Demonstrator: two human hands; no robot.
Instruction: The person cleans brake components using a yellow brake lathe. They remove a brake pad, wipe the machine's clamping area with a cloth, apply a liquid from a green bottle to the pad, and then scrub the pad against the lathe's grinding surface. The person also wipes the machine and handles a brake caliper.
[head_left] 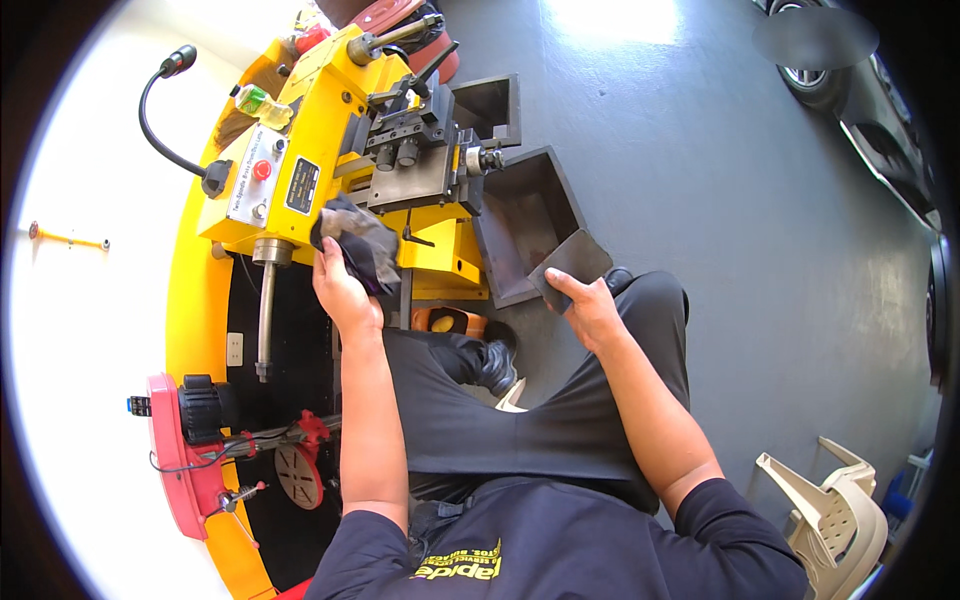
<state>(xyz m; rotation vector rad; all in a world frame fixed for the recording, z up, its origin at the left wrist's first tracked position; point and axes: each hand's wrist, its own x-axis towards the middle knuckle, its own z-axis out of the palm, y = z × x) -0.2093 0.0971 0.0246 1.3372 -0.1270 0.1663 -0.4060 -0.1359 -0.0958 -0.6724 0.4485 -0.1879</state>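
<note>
Closest in is the person's dark shirt [560,545] with yellow print across the chest, and below it the dark trousers [560,420] of someone seated facing a yellow machine [320,130].

The left hand [345,290] is closed around a dark grey rag [358,240], bunched up and pressed against the yellow body of the machine just beside the steel slide block [420,150]. The rag's long side runs slantwise, up toward the left and down toward the right.

The right hand [590,310] grips a flat dark plate [570,265] by its near edge, thumb on top. The plate tilts, its free corner pointing up and away toward the black tray [525,215] that juts from the machine; plate and tray rim touch or nearly so, I cannot tell which. A second, smaller black tray [490,105] sits farther back.

A metal handle [265,310] hangs down from the machine's left end, and a black bendy lamp arm [160,110] curves above it. On the far right, the grey floor [720,200] lies open, with a cream plastic chair [830,500] near the person's right elbow. On the left, a red device [180,460] crowds the yellow bench edge [185,300].
</note>
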